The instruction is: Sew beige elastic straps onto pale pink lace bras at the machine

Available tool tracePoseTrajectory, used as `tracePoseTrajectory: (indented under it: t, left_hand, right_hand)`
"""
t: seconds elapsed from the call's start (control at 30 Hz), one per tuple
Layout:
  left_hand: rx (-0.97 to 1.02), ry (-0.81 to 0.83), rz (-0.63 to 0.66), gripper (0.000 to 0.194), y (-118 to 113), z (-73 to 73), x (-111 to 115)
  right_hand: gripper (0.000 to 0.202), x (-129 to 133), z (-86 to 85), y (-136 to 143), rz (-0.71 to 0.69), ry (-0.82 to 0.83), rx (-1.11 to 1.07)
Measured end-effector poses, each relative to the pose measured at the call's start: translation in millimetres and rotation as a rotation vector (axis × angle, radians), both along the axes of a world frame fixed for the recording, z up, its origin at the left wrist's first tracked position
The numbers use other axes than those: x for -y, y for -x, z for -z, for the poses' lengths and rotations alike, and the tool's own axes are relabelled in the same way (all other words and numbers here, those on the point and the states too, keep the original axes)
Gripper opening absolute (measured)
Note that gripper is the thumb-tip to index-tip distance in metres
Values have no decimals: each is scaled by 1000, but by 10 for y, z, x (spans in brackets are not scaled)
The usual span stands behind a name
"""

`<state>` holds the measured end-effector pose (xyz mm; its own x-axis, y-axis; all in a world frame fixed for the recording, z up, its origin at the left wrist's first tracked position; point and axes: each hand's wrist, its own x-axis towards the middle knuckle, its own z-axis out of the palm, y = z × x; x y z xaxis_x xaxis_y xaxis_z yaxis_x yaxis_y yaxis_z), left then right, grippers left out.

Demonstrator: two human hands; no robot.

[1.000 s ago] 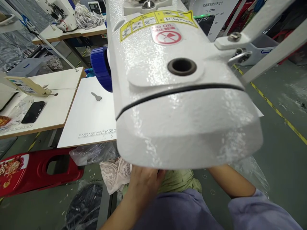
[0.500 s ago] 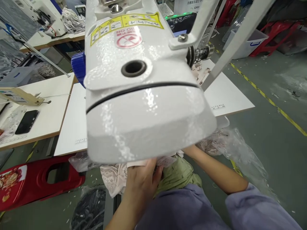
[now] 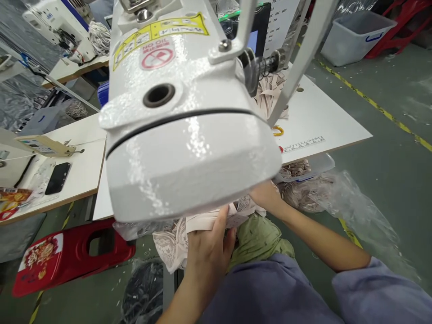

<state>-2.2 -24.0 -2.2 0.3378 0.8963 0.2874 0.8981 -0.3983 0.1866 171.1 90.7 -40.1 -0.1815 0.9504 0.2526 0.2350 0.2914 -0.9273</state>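
Observation:
The white sewing machine head (image 3: 189, 166) fills the middle of the view and hides the sewing area beneath it. Below its front edge, a pale pink lace bra (image 3: 170, 247) is bunched over my lap. My left hand (image 3: 209, 243) is closed on the bra's smooth band, thumb and forefinger gripping it. Farther right, my right hand (image 3: 265, 195) is at the garment's other side, its fingers hidden by the machine head and the fabric. Under the bra, green cloth (image 3: 259, 240) lies across my lap.
On the right of the white table (image 3: 337, 121) are pale straps (image 3: 270, 92) and yellow-handled scissors (image 3: 278, 131). A clear bin (image 3: 317, 166) and plastic bag (image 3: 357, 207) sit below. At left are a red stool (image 3: 74, 256) and a phone (image 3: 58, 178) on another table.
The view has shifted, so the machine head appears farther left and more of the right tabletop shows. More of my right hand is visible beside the bra; my left hand keeps its grip.

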Motion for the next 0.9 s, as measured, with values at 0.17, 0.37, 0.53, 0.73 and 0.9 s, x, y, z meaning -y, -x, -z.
tracePoseTrajectory:
  t: [0.17,0.37,0.53,0.73,0.9]
  left_hand:
    - [1,36,-28,50,-50,-2,8]
    - [-18,12,-38,52,-94,-7,-6]
    - [-9,-17,-30,51,-116,31,11]
    - [-27,-136,-172,82,-138,119,115]
    - [40,-116,-184,90,-265,244,266]
  right_hand:
    - [18,73,-55,-17,-20,76,-53]
    - [17,106,-18,-46,0,74,-136]
    - [15,129,-4,-41,17,90,-163]
    - [19,238,18,11,34,157,-220]
    - [34,547,-11,-28,24,159,-235]
